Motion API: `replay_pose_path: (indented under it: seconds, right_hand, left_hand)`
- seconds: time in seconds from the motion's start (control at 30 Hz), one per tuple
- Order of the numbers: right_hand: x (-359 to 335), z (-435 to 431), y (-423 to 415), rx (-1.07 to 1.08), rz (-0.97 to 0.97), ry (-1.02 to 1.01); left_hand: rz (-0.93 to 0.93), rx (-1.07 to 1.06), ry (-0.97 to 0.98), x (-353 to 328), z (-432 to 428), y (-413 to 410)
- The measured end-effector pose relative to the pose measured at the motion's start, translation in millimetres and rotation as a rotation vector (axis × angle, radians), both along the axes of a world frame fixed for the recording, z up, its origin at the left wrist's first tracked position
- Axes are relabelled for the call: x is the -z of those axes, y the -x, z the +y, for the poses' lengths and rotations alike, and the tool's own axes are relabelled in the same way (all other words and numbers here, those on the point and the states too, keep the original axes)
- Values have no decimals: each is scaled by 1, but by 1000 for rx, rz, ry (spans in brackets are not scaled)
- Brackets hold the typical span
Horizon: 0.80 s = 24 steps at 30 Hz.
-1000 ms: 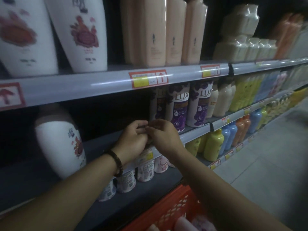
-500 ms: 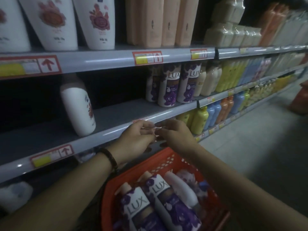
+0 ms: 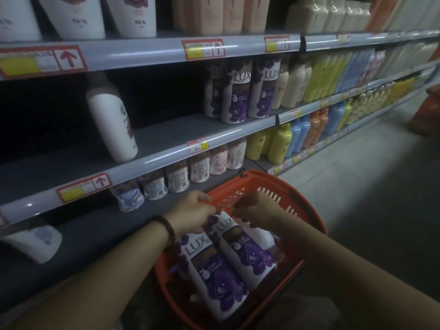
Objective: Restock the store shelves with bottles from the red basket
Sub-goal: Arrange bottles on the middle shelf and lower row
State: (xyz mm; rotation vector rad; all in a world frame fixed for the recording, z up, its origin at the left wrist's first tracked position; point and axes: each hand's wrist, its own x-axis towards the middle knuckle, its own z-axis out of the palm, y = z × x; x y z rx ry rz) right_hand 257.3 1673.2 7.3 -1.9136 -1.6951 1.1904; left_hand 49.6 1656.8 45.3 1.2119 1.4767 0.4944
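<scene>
A red basket [image 3: 300, 203] stands on the floor in front of the shelves. Two purple-and-white LUX bottles lie in it side by side, one on the left [image 3: 209, 279] and one on the right [image 3: 247, 253], with other bottles partly hidden beneath. My left hand [image 3: 190, 213] curls its fingers round the top end of the right-hand bottle. My right hand [image 3: 256, 210] hovers with bent fingers at the same bottle top; its hold is unclear. Three matching LUX bottles [image 3: 235, 91] stand on the middle shelf [image 3: 181, 132].
A tall white bottle [image 3: 112, 120] stands alone at the left of the middle shelf. Small bottles [image 3: 177, 179] line the shelf below, right beside the basket. Yellow, blue and orange bottles [image 3: 300, 139] fill the shelves to the right. Another red object [image 3: 428, 110] sits down the aisle.
Both hands have dropped from the middle shelf's front edge, where they were pinched together, down into the basket onto a LUX bottle. The view has tilted downward.
</scene>
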Motion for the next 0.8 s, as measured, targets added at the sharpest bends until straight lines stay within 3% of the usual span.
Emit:
replay_pose_path:
  seconds: [0.4, 0.8]
  right_hand:
    - [47, -2, -20, -15, -145, 369]
    - [55, -7, -3, 7, -79, 457]
  left_hand:
    - [122, 185, 89, 40, -10, -29]
    - [-49, 126, 346, 63, -12, -32]
